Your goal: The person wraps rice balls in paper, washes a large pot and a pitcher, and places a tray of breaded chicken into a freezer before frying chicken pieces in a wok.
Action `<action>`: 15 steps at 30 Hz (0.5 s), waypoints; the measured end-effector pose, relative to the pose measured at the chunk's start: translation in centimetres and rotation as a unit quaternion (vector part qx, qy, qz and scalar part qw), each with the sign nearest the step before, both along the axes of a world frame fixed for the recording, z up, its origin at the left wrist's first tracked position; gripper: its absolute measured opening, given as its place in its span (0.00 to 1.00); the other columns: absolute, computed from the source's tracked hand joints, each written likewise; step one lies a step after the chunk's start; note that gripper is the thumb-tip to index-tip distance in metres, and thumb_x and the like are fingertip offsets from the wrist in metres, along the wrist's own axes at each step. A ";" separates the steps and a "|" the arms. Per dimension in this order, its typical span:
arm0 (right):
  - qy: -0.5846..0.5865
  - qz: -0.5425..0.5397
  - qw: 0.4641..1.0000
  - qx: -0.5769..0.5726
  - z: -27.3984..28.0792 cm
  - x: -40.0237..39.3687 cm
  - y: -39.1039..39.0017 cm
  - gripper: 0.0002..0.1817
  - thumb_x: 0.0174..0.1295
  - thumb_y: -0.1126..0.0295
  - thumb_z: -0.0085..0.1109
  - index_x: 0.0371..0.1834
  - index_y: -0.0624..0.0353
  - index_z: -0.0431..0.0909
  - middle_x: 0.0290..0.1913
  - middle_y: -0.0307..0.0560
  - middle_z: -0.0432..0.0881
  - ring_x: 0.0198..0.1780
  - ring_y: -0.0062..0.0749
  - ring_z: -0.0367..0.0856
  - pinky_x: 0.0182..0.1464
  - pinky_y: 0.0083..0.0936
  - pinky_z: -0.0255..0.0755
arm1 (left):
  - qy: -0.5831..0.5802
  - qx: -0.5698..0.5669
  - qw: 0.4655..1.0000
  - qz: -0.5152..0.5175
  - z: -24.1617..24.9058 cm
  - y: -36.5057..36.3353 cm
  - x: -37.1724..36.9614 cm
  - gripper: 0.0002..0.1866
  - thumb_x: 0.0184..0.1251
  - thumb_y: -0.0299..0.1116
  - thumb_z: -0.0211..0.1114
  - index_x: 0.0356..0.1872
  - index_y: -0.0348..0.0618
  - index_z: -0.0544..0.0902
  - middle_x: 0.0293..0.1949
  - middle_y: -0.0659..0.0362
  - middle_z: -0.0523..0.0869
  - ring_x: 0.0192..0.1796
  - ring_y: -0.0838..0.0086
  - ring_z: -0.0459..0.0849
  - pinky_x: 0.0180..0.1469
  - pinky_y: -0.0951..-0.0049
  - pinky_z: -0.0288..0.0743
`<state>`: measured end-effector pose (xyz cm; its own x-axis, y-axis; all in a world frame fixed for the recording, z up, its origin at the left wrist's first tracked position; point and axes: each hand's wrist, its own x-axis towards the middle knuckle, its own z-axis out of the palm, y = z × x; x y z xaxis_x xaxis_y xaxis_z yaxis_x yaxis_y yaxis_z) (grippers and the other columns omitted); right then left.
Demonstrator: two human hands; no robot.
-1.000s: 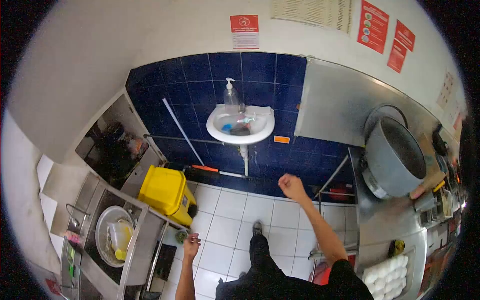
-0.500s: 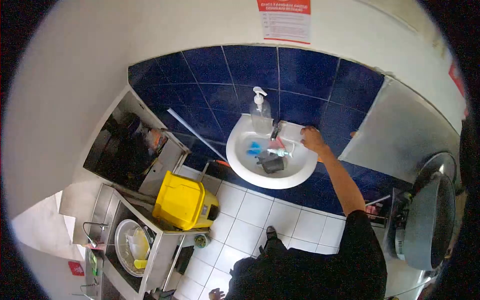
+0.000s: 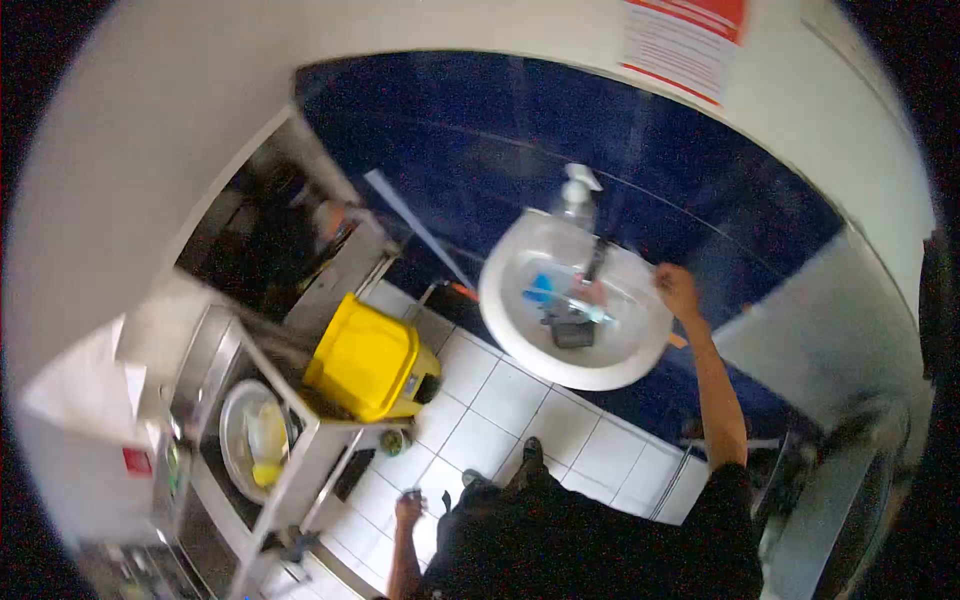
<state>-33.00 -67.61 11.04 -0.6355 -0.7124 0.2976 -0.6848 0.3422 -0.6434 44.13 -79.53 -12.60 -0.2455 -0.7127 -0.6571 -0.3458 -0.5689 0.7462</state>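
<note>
My right hand (image 3: 678, 290) is at the right back corner of the white washbasin (image 3: 585, 376), its fingers bent and close together near the rim. Whatever they may hold is hidden. Inside the basin lie a dark grey container (image 3: 573, 334), a blue item (image 3: 539, 289) and a pale pump top (image 3: 594, 311) with a reddish piece behind it. A dark tap (image 3: 598, 260) rises at the back, beside a clear pump bottle (image 3: 574, 208) with a white head. My left hand (image 3: 408, 508) hangs low over the floor tiles, blurred, its fingers hard to make out.
Left of the basin stands a yellow bin (image 3: 366, 356), with a pale pole (image 3: 418, 229) leaning behind it. A steel sink unit (image 3: 262, 372) holds a round bowl (image 3: 231, 440). A metal panel (image 3: 800, 330) is on the right. A red-and-white notice (image 3: 682, 45) hangs above dark blue tiles.
The view has turned and shifted, so the basin appears farther right and tilted. My left hand has come further into view. My right hand stays by the basin's right rim.
</note>
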 end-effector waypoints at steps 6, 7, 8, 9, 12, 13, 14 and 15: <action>0.190 -0.159 0.962 -0.115 4.8 5.6 0.9 0.15 0.62 0.67 0.52 0.48 0.64 0.73 0.43 0.55 0.80 0.44 0.48 0.80 0.47 0.37 0.73 | -0.060 -0.200 0.978 -0.016 8.3 -0.6 -6.1 0.15 0.61 0.34 0.58 0.48 0.43 0.79 0.47 0.50 0.82 0.47 0.61 0.82 0.46 0.66 0.75; 0.188 -0.188 0.953 -0.143 6.1 7.9 0.6 0.16 0.64 0.65 0.51 0.50 0.65 0.73 0.45 0.55 0.80 0.45 0.47 0.80 0.48 0.37 0.73 | -0.061 -0.174 0.983 -0.021 9.8 -0.6 -6.3 0.16 0.61 0.34 0.58 0.50 0.45 0.79 0.44 0.51 0.84 0.44 0.64 0.82 0.45 0.67 0.76; 0.164 -0.197 0.950 -0.175 6.7 10.7 -0.3 0.18 0.65 0.63 0.50 0.51 0.66 0.72 0.46 0.56 0.79 0.46 0.47 0.80 0.49 0.37 0.74 | -0.060 -0.170 0.984 0.014 10.8 -0.1 -6.7 0.14 0.62 0.34 0.57 0.48 0.45 0.79 0.39 0.52 0.84 0.40 0.66 0.82 0.43 0.68 0.76; 0.132 -0.196 0.965 -0.117 10.4 17.4 -1.7 0.17 0.66 0.64 0.49 0.51 0.66 0.72 0.45 0.56 0.79 0.46 0.43 0.80 0.48 0.35 0.74 | -0.046 -0.168 0.984 0.040 13.8 0.2 -7.0 0.13 0.63 0.33 0.56 0.47 0.43 0.78 0.36 0.53 0.85 0.38 0.68 0.83 0.42 0.67 0.75; 0.113 -0.043 0.968 -0.220 4.4 26.7 -5.7 0.11 0.64 0.70 0.49 0.45 0.66 0.72 0.44 0.57 0.78 0.42 0.39 0.79 0.45 0.33 0.73 | -0.029 -0.190 0.980 0.049 16.4 1.9 -4.3 0.13 0.63 0.32 0.55 0.48 0.44 0.78 0.33 0.55 0.85 0.36 0.71 0.82 0.39 0.69 0.75; 0.205 0.007 0.972 -0.113 5.3 32.2 -8.0 0.09 0.62 0.74 0.49 0.43 0.65 0.71 0.43 0.54 0.78 0.40 0.33 0.77 0.42 0.31 0.72 | -0.003 -0.192 0.981 0.041 17.6 2.3 -3.1 0.14 0.63 0.33 0.55 0.49 0.44 0.77 0.34 0.55 0.85 0.36 0.72 0.82 0.38 0.70 0.75; 0.034 0.166 0.970 -0.172 3.2 38.2 -9.5 0.08 0.59 0.76 0.50 0.42 0.64 0.71 0.39 0.47 0.76 0.38 0.29 0.75 0.39 0.27 0.70 | -0.002 -0.196 0.979 0.057 18.1 3.2 -1.6 0.14 0.63 0.33 0.55 0.49 0.44 0.77 0.34 0.55 0.85 0.36 0.72 0.82 0.38 0.70 0.75; -0.043 0.276 0.958 -0.070 4.7 45.7 -10.4 0.07 0.57 0.78 0.51 0.39 0.62 0.71 0.35 0.43 0.74 0.35 0.28 0.73 0.37 0.25 0.69 | 0.043 -0.230 0.969 0.079 18.2 4.0 0.0 0.15 0.63 0.33 0.56 0.51 0.44 0.76 0.34 0.55 0.84 0.35 0.73 0.82 0.37 0.71 0.75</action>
<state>12.73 -78.03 15.78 -0.1993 -0.9041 0.3781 -0.6793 -0.1506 -0.7182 44.08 -75.57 5.65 -0.1484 -0.9588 -0.2423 -0.2064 -0.2096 0.9558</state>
